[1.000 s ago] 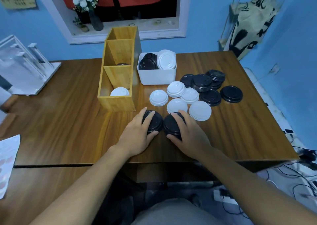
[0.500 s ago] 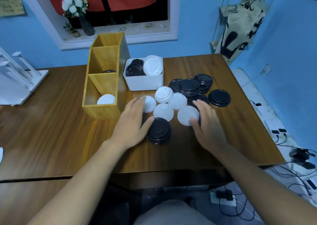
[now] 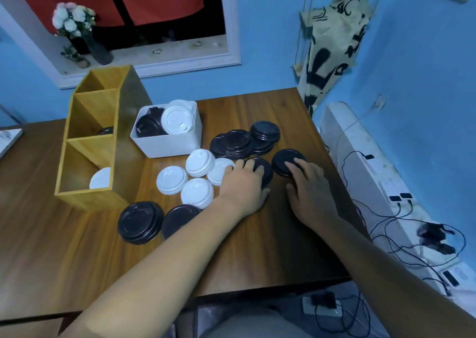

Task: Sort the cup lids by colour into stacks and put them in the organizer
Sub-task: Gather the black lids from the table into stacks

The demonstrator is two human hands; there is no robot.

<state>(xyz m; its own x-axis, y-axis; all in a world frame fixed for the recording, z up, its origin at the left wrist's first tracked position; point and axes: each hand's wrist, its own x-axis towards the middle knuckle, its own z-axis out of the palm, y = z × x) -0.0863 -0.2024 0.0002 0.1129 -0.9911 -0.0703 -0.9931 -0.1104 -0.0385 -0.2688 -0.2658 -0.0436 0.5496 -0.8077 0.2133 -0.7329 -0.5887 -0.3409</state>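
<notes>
Black and white cup lids lie scattered on the wooden table (image 3: 270, 247). My left hand (image 3: 244, 185) rests flat on a black lid (image 3: 265, 168), fingers spread over it. My right hand (image 3: 311, 193) has its fingertips on another black lid (image 3: 283, 161) just to the right. Several black lids (image 3: 244, 141) are piled behind them. Several white lids (image 3: 197, 177) cluster left of my left hand. Two black stacks (image 3: 141, 221) sit near the front. The wooden organizer (image 3: 87, 190) stands at the left, a white lid (image 3: 100, 179) in its nearest compartment and a dark lid (image 3: 105, 131) in the middle one.
A white bin (image 3: 170, 144) holding black and white lids stands behind the white cluster, beside the organizer. The table's right edge is close to my right hand; cables and a power strip (image 3: 323, 308) lie on the floor beyond. A flower vase (image 3: 98, 49) stands on the windowsill.
Both hands left the black stacks near the front and moved right and away to the black lids by the pile. The view has swung to the right.
</notes>
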